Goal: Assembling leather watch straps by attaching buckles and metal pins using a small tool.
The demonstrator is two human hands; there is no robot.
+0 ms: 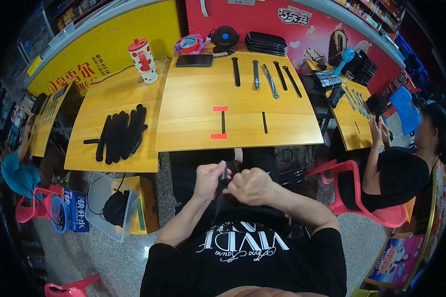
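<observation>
In front of my chest, just below the table's near edge, my left hand [208,182] and my right hand [251,187] are closed on a dark, narrow strap [219,200]. One end hangs below my fingers; most of the rest is hidden by them. Beyond my hands, a thin black strip [223,122] lies on the table between two red tape pieces, the far one [220,108] and the near one [218,136]. To its right is another thin black strip [264,123]. Farther back lie several straps, among them a black one [236,72] and a grey one [256,74].
A phone [195,60], tape roll [189,45], small fan [225,37] and stacked black pouches [266,43] line the table's back. Left are black padded pieces [119,133] and a spotted tumbler [143,62]. A clear bin [101,210] stands on the floor. Another person [401,163] sits right.
</observation>
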